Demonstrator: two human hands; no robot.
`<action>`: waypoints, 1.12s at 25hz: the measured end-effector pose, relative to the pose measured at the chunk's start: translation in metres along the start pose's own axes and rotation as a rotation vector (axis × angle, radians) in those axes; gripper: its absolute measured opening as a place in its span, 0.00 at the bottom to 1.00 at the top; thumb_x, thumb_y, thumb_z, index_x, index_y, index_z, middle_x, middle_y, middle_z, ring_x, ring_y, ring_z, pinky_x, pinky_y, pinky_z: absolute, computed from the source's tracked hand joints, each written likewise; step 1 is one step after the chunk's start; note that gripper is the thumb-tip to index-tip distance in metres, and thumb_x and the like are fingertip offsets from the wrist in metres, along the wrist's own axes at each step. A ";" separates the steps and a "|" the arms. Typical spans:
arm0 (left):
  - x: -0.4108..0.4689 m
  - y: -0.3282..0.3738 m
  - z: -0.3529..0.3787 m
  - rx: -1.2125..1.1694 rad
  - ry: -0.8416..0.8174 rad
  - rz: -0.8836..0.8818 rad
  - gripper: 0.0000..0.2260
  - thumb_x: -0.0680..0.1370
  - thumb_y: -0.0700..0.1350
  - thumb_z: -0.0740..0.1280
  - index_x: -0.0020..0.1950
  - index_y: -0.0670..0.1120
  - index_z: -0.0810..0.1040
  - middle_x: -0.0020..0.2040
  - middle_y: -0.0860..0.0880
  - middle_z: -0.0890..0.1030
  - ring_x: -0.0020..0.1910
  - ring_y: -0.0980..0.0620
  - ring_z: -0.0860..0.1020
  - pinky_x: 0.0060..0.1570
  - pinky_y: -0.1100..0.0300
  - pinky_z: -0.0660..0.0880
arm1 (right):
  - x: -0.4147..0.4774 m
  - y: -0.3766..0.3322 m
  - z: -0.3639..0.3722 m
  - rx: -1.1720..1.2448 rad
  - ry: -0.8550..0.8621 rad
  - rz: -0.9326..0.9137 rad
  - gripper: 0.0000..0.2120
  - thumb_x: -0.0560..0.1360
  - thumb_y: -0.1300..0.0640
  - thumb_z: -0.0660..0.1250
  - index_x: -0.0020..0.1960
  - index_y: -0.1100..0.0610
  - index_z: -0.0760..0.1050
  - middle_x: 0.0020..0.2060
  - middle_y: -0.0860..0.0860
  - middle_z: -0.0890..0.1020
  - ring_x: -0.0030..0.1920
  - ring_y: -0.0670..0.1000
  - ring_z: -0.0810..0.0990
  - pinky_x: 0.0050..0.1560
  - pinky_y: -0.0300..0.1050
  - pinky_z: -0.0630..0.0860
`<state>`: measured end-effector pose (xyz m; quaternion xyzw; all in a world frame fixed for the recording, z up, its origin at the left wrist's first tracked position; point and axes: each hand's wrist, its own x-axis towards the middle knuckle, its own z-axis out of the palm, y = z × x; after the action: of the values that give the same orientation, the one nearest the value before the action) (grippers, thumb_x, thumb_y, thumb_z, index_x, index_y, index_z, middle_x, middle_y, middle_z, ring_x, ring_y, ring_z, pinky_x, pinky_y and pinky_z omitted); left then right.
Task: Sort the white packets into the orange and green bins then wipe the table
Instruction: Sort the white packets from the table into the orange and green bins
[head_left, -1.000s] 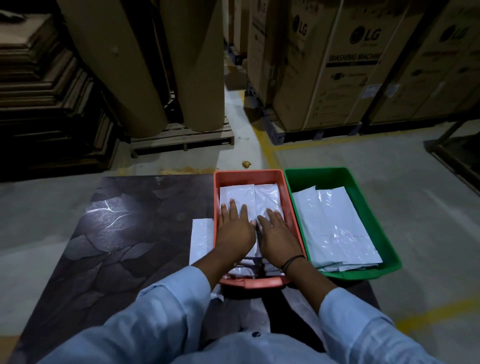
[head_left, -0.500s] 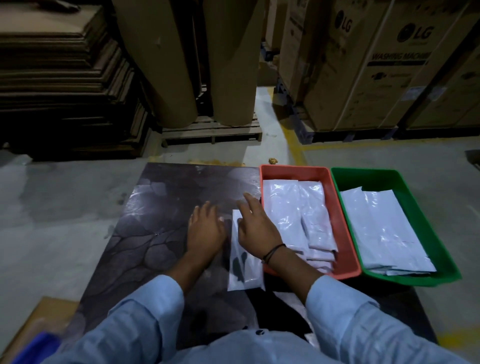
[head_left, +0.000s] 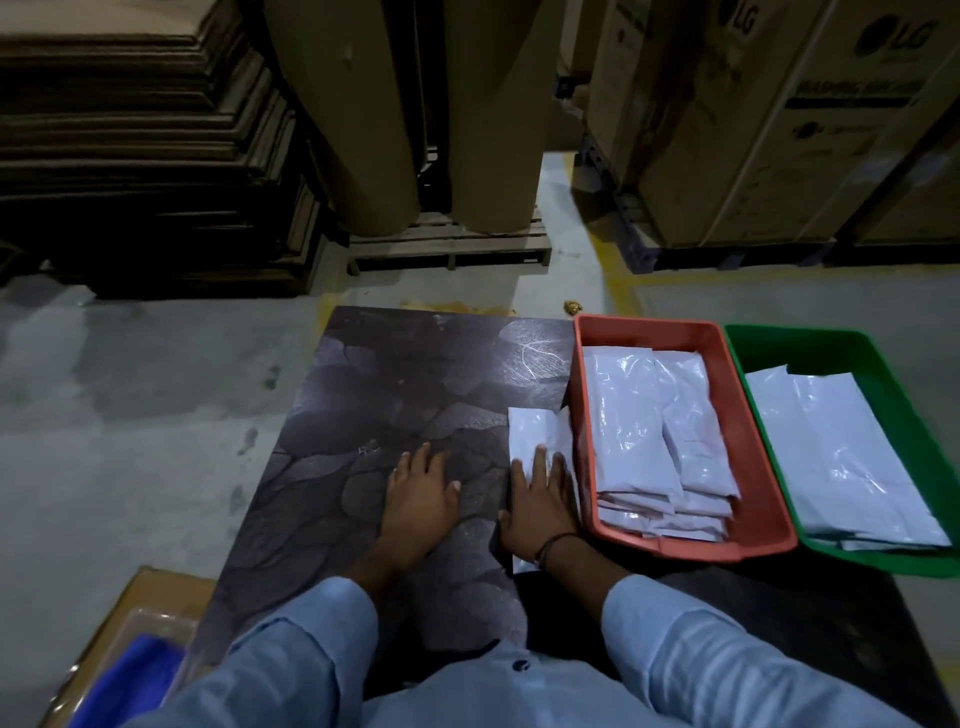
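Observation:
One white packet lies on the dark leaf-patterned table, right beside the orange bin. My right hand lies flat on that packet's near half with its fingers spread. My left hand rests flat on the bare table a little to the left, holding nothing. The orange bin holds a stack of white packets. To its right, the green bin holds larger white packets.
A blue cloth in a clear wrapper lies on a cardboard box at the lower left, beside the table. Beyond the table stand brown paper rolls on a pallet, stacked cardboard sheets and large appliance cartons.
Both hands have left the orange bin and moved left onto the table. The view has swung left, so the bins now sit at the right.

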<state>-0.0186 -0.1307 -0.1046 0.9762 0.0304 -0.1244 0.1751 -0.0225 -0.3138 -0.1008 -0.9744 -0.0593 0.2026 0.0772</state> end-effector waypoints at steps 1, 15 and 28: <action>0.001 0.000 0.000 -0.017 0.005 0.002 0.24 0.81 0.52 0.60 0.77 0.49 0.66 0.79 0.43 0.63 0.76 0.39 0.62 0.75 0.44 0.62 | 0.000 0.001 0.000 0.004 -0.007 -0.074 0.41 0.76 0.46 0.61 0.81 0.57 0.45 0.78 0.65 0.38 0.77 0.69 0.36 0.77 0.63 0.40; 0.017 0.022 -0.020 -0.135 0.182 0.114 0.25 0.79 0.45 0.58 0.78 0.48 0.65 0.79 0.45 0.63 0.74 0.42 0.66 0.72 0.46 0.65 | -0.009 -0.014 -0.004 -0.012 0.017 -0.182 0.37 0.77 0.57 0.61 0.80 0.48 0.47 0.80 0.60 0.41 0.75 0.68 0.54 0.72 0.61 0.57; 0.031 0.149 -0.086 -0.329 0.484 0.268 0.31 0.77 0.53 0.45 0.77 0.47 0.67 0.77 0.47 0.67 0.75 0.45 0.65 0.73 0.48 0.62 | -0.004 0.042 -0.144 0.217 0.470 -0.048 0.30 0.80 0.51 0.59 0.80 0.49 0.55 0.80 0.60 0.50 0.72 0.65 0.60 0.70 0.59 0.61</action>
<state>0.0467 -0.2403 0.0152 0.9314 -0.0380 0.1422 0.3329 0.0352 -0.3735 0.0243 -0.9790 -0.0410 -0.0263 0.1978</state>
